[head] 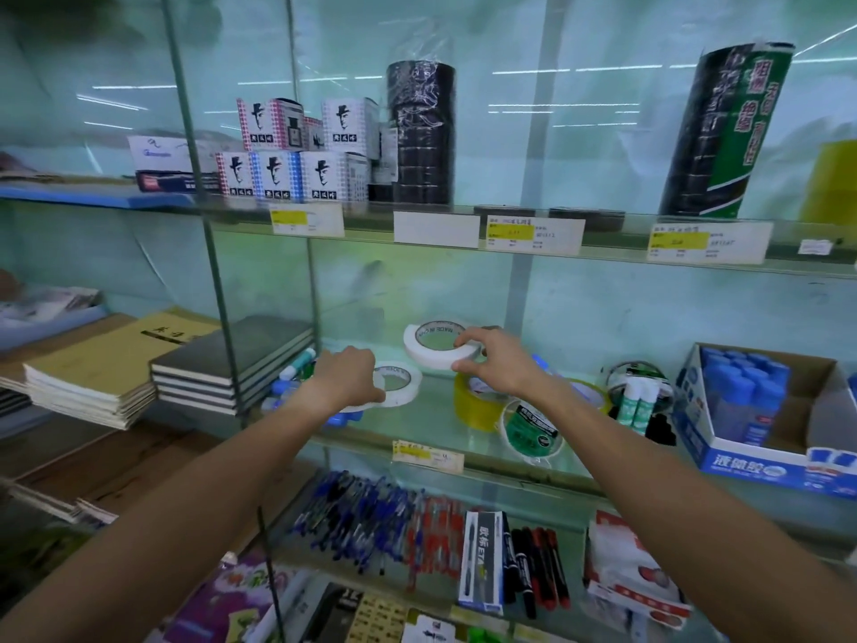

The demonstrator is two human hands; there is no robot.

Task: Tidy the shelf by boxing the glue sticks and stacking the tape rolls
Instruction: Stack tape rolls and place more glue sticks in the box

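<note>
My right hand [494, 362] grips a white tape roll [429, 348] by its rim and holds it above the glass shelf [431, 431]. My left hand [348, 375] grips a second white tape roll [401, 385] lying flat on the shelf. Under my right hand stands a yellow tape roll [473, 406], with a green-labelled roll [531, 431] in front of it. Loose glue sticks [297, 364] lie at the shelf's left end and two green-and-white ones [637, 403] stand to the right. An open blue box [760, 410] holds several blue-capped glue sticks.
Notebook stacks [222, 364] sit left of the glass divider. The shelf above carries small printed boxes [287, 174] and black tape stacks [419, 132]. Below lie many pens [371, 522] and markers [538, 568]. Another clear tape roll [640, 375] stands beside the blue box.
</note>
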